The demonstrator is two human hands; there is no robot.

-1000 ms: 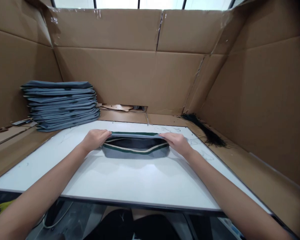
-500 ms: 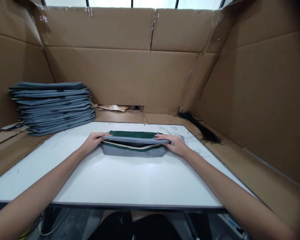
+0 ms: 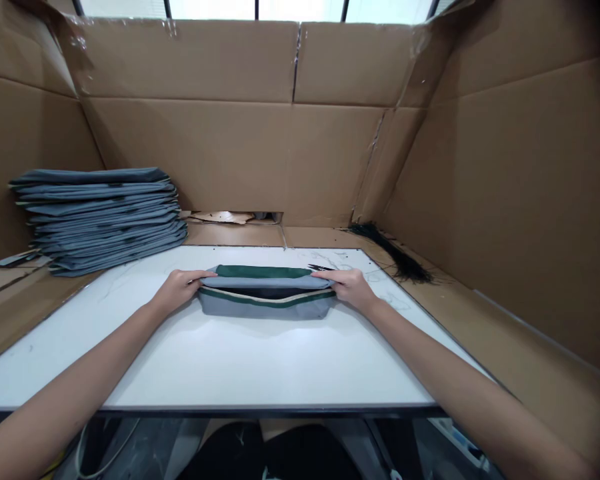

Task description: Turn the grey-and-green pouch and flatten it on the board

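Pouch: one grey pouch [image 3: 266, 303] with green trim, laid on the white board [image 3: 230, 360], its mouth slightly parted.
Left hand [image 3: 177, 288]: closed on the pouch's left end.
Right hand [image 3: 349, 285]: closed on its right end.
Stack: one pile of grey pieces [image 3: 97, 217], far left; count not resolved.
Cords: one black bundle [image 3: 395, 253], far right.

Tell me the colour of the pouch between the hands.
Grey pouch with green and cream trim; head view.

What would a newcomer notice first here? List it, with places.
A grey fabric pouch with green and cream trim lies mid-board on the white tabletop, the left hand and right hand gripping its ends. A tall stack of folded grey fabric pieces sits far left; brown cardboard walls surround everything.
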